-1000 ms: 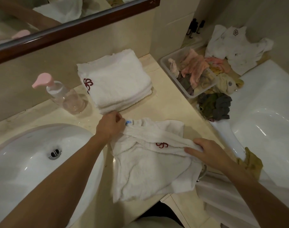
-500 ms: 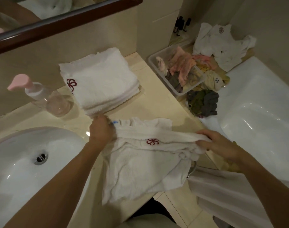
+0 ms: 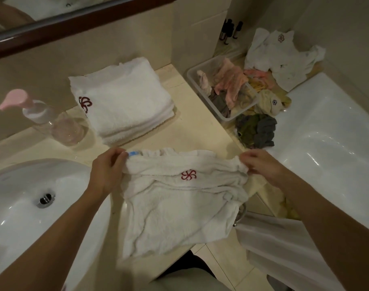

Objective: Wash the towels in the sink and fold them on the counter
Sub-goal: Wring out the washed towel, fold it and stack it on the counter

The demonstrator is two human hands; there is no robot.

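Note:
A white towel (image 3: 179, 211) with a red flower logo lies rumpled on the beige counter (image 3: 192, 131), its near part hanging over the front edge. My left hand (image 3: 108, 166) pinches its far left corner by a blue tag. My right hand (image 3: 261, 162) grips the far right corner, and the far edge is stretched between both hands. Behind it sits a stack of folded white towels (image 3: 122, 103) with the same logo. The white sink (image 3: 28, 208) is at the left, its drain bare.
A clear pump bottle (image 3: 47, 120) with a pink top stands left of the stack. A clear bin (image 3: 221, 89) of coloured cloths, loose dark cloths (image 3: 257, 131) and a crumpled white towel (image 3: 282, 57) lie right of the counter. A white bathtub (image 3: 330, 143) fills the right side.
Both hands have lifted and pulled the towel's far edge apart, my right hand shifting to the right and farther from me. The fold now lies wider and flatter.

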